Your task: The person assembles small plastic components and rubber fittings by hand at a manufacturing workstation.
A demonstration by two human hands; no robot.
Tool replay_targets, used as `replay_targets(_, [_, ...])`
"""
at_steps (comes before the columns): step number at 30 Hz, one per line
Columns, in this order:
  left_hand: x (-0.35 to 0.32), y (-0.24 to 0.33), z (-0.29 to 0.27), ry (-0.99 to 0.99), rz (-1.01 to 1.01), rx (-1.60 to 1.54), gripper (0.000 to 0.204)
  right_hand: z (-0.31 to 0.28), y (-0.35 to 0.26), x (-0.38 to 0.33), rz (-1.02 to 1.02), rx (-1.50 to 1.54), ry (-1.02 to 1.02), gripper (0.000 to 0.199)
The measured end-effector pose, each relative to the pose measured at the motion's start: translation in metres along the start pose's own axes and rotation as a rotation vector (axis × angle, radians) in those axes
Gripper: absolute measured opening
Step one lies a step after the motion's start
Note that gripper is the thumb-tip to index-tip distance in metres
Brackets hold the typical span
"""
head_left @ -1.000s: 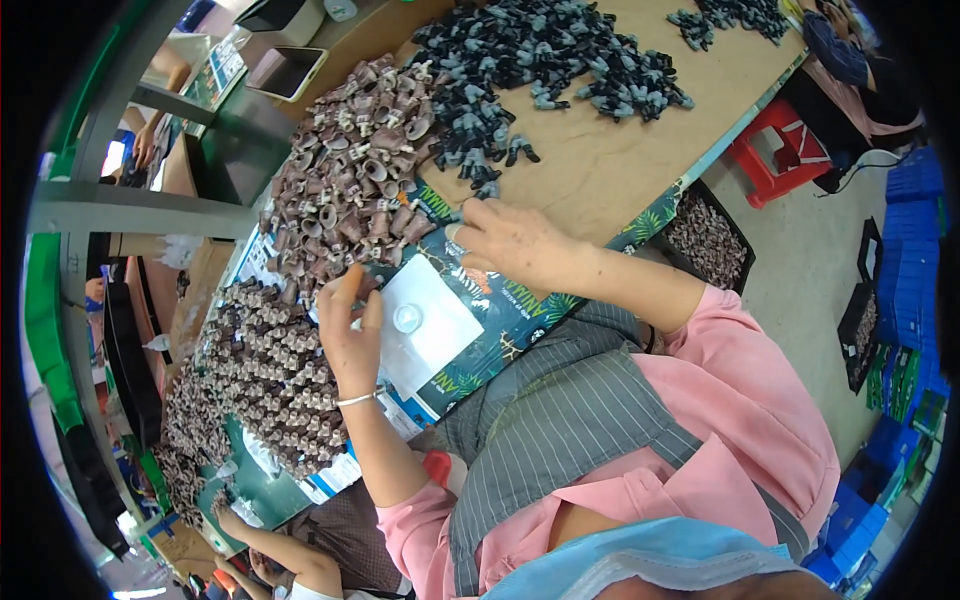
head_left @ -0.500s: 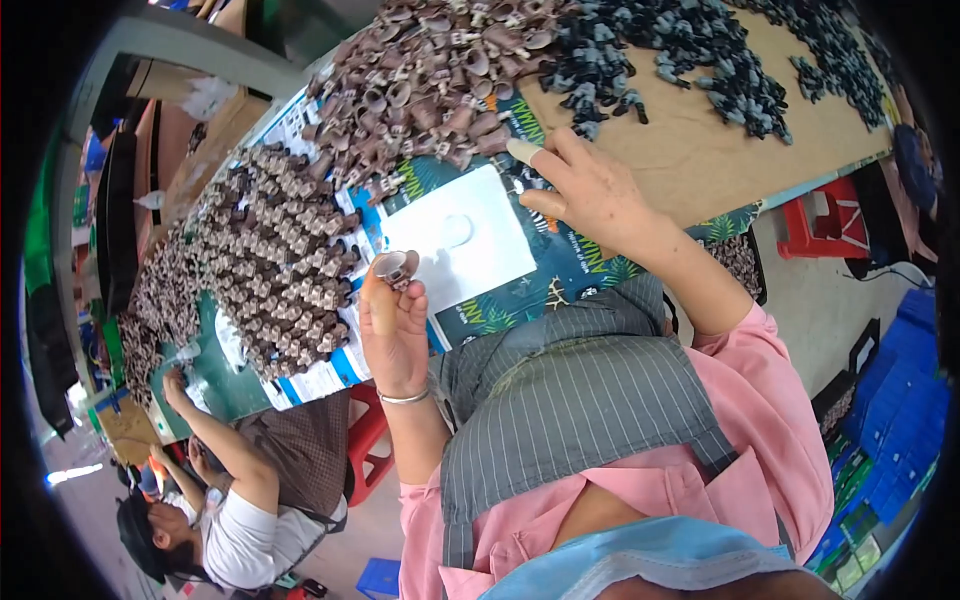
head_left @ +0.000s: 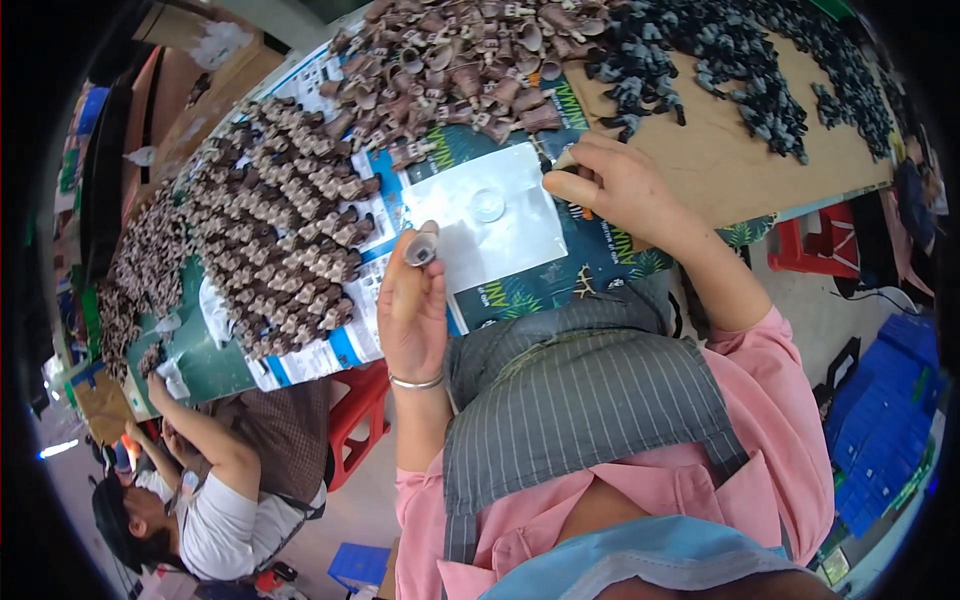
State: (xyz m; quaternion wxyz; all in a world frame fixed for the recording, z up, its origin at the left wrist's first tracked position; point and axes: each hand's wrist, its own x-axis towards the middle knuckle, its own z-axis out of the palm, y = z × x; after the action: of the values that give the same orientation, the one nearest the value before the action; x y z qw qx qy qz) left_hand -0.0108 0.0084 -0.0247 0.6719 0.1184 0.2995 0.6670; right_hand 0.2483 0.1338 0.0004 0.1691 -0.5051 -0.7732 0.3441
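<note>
My left hand (head_left: pixel 412 310), wearing a metal bangle, grips a small brown hollow cup-shaped figure part (head_left: pixel 422 248) with its open end up. A white sheet (head_left: pixel 500 255) lies beside that hand, with a small clear round dish (head_left: pixel 487 204) on it. Over the sheet's right edge, my right hand (head_left: pixel 625 190) is closed in a pinch, with coverings on its fingertips. A small dark piece (head_left: pixel 546 165) shows by these fingertips; whether they hold it, I cannot tell.
Brown cup-shaped parts (head_left: pixel 470 75) are heaped beyond the sheet. Brown-and-cream figures (head_left: pixel 290 240) stand in rows at left. Black-and-grey pieces (head_left: pixel 740 85) lie on brown paper (head_left: pixel 690 180) at right. A co-worker (head_left: pixel 220 490) sits at left; red stools (head_left: pixel 815 245) stand by the table.
My right hand has drawn its fingers from spread into a pinch. My left hand, still holding the brown part, has shifted slightly right and up. The whole view has shifted a little.
</note>
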Motion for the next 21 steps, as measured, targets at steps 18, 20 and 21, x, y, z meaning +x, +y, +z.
replay_targets(18, [0.000,-0.007,-0.002,0.063,0.037,0.273,0.036,-0.006,0.008,0.021,-0.618,-0.427,0.222,0.024])
replay_targets(20, [-0.002,-0.007,-0.007,0.049,0.027,0.240,0.037,-0.002,0.013,0.027,-0.625,-0.431,0.175,0.025])
replay_targets(21, [-0.002,-0.005,-0.007,0.056,0.037,0.244,0.037,-0.001,0.012,0.029,-0.632,-0.433,0.141,0.027])
